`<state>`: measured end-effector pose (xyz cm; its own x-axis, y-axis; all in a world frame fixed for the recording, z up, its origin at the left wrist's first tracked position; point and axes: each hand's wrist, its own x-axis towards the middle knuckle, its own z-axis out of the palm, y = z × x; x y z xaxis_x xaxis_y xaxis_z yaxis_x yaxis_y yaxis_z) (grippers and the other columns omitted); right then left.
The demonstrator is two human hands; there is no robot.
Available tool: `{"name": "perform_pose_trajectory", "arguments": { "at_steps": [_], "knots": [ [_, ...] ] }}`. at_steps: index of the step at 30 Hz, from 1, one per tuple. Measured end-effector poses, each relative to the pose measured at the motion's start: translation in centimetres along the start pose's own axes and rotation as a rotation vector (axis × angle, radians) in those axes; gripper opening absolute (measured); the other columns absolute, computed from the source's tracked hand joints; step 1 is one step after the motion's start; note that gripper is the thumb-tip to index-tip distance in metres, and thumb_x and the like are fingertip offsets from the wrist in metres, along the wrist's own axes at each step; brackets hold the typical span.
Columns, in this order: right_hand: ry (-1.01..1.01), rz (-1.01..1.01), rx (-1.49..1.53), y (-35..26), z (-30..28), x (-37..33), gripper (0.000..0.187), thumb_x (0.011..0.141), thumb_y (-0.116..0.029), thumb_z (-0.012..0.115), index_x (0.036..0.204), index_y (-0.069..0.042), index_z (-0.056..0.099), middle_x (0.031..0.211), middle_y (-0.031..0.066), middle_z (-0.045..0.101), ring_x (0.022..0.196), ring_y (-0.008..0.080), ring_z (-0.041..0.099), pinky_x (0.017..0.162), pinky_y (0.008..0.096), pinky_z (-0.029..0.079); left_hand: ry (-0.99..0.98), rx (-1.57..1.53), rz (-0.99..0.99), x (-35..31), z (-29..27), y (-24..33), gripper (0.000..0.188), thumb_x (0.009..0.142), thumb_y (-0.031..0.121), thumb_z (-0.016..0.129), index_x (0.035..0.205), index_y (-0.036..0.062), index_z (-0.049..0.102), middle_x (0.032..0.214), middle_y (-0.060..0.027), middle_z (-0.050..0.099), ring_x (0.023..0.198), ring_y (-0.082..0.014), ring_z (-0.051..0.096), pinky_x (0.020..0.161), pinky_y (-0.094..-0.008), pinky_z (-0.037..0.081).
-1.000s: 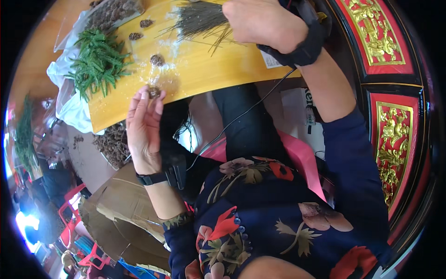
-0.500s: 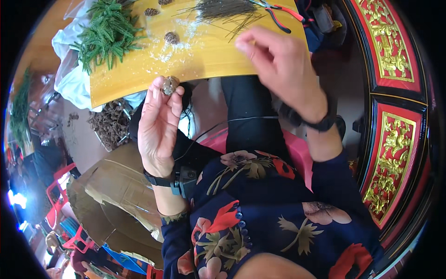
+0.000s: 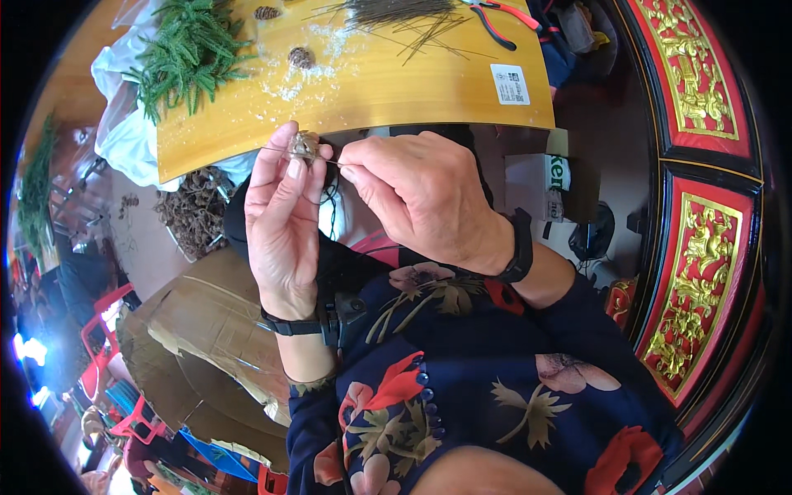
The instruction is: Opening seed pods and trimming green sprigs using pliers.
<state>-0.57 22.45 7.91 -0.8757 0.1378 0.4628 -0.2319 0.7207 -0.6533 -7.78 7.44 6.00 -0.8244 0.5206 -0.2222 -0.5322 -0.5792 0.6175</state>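
Observation:
A small brown pine cone (image 3: 304, 146) is pinched in the fingertips of my left hand (image 3: 282, 223), just off the table's near edge. Close on its right, my right hand (image 3: 429, 198) is closed, thumb against forefinger, on a thin dark wire (image 3: 332, 162). The wire runs leftward to the cone and a length of it shows on the cone's other side. Whether it goes through or around the cone, I cannot tell. On the yellow table (image 3: 412, 99) lie another pine cone (image 3: 300, 58) among white flakes and a heap of similar wires (image 3: 400, 15).
Green artificial sprigs (image 3: 188, 54) are piled at the table's left. Pliers with red and black handles (image 3: 495, 25) lie at the far right, above a white label (image 3: 510, 84). Many cones fill a container (image 3: 195, 214) below. An opened cardboard box (image 3: 206, 330) stands at my left.
My right hand has come down and left from above the table to the cone, now with a wire in its fingers. The left hand still holds the cone in nearly the same place.

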Motion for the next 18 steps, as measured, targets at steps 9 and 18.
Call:
{"name": "perform_pose_trajectory", "arguments": {
  "at_steps": [9,18],
  "knots": [
    [0.001,0.022,-0.045,-0.09,0.24,-0.27,0.008,0.08,-0.007,0.064,0.087,-0.006,0.06,0.07,0.0052,0.062,0.059,0.0218,0.06,0.052,0.0304,0.041,-0.002,0.012,0.012,-0.39,-0.17,0.17,0.039,0.091,-0.002,0.049,0.13,-0.0035,0.043,0.118,-0.018,0.055,0.105,-0.0253,0.059,0.093,-0.0296,0.05],
    [0.012,0.018,-0.05,-0.08,0.6,-0.48,0.007,0.081,-0.007,0.063,0.087,-0.007,0.06,0.067,0.0048,0.061,0.058,0.0208,0.059,0.051,0.0307,0.04,-0.053,-0.036,-0.035,-0.6,-0.09,0.11,0.037,0.093,0.003,0.047,0.129,-0.0028,0.042,0.115,-0.0205,0.056,0.097,-0.022,0.059,0.089,-0.0294,0.049]
  ]
}}
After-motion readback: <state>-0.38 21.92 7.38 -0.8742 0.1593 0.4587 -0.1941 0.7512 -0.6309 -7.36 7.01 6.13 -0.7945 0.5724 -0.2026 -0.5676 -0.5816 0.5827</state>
